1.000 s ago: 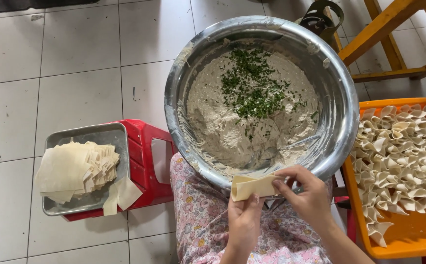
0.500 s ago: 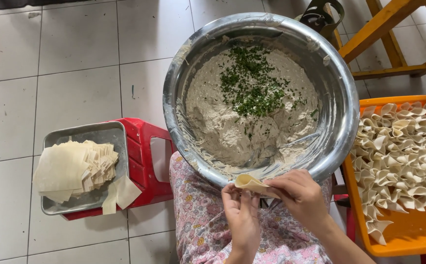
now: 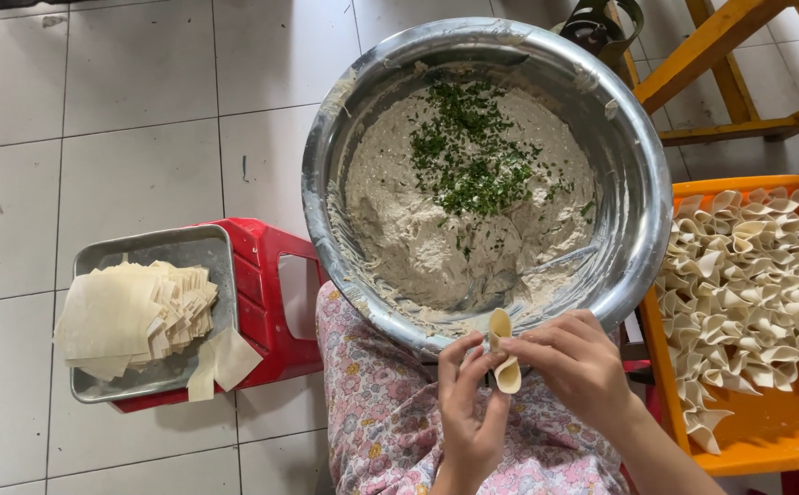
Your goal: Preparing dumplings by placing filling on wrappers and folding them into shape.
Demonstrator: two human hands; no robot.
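The left hand point(image 3: 469, 403) and right hand point(image 3: 575, 365) both pinch a folded dumpling wrapper point(image 3: 503, 352) between their fingertips, just below the near rim of the large steel bowl point(image 3: 633, 156), over the lap in floral cloth point(image 3: 376, 412). The bowl holds pale filling point(image 3: 418, 229) topped with chopped greens point(image 3: 473, 151). Left of the bowl, a metal tray of flat wrappers point(image 3: 133, 312) sits on a red stool point(image 3: 266, 275). Right of the bowl, folded dumplings point(image 3: 748, 266) fill an orange tray point(image 3: 766, 440).

Home-style food prep spot: tiled floor point(image 3: 133, 119), filling bowl point(image 3: 638, 211), dumpling tray point(image 3: 766, 440).
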